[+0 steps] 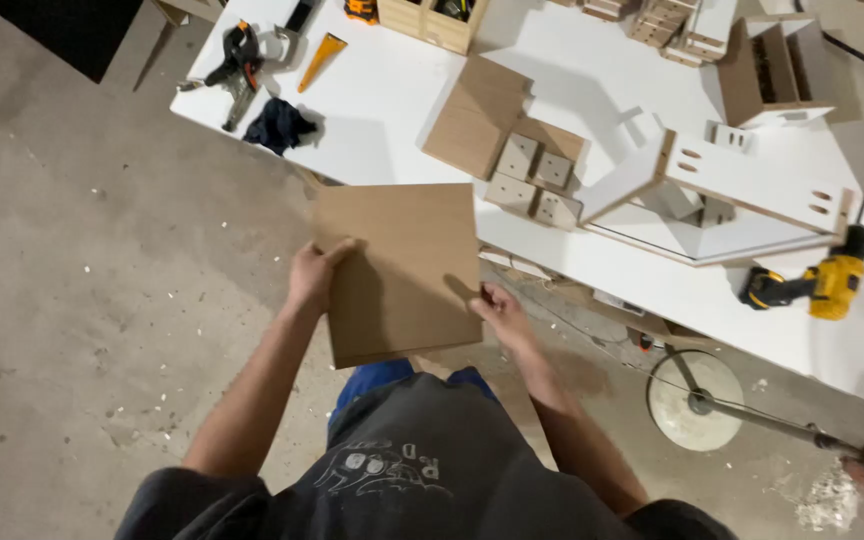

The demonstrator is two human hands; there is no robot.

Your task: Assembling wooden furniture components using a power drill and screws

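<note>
Left hand [312, 276] grips the left edge of a square brown board [400, 268], right hand [497, 312] pinches its right edge; board held flat at the near edge of the white workbench [382, 110]. Further right on the bench, small wood blocks [537, 180], yellow drill [822, 285].

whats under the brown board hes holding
The square brown board, gripped by the left hand and right hand, covers part of the white table's edge and concrete floor; anything else beneath is hidden.
</note>
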